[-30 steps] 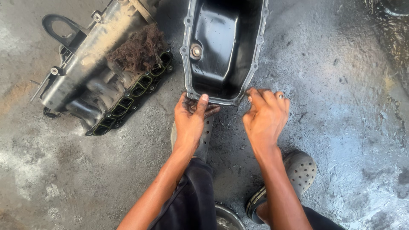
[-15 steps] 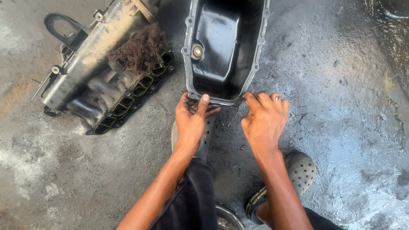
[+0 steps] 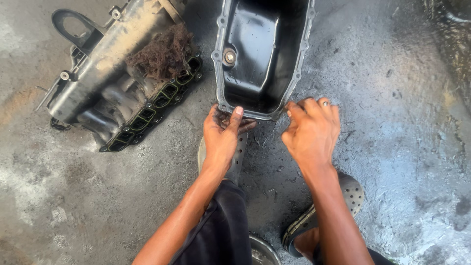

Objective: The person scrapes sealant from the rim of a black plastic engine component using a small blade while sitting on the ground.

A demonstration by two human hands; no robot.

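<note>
Up and to the left of the left hand [image 3: 222, 137] lies a grey intake manifold [image 3: 117, 78] on the concrete floor [image 3: 73, 196]. That hand grips the near rim of the black oil pan [image 3: 260, 54], thumb over the flange. The right hand [image 3: 311, 132], fingers curled, pinches the same rim's right corner. The pan lies open side up, its long axis running away from both hands

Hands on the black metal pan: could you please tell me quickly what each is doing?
Left hand: gripping the near rim of the black metal oil pan.
Right hand: curled, fingertips pinching the same rim.
</note>
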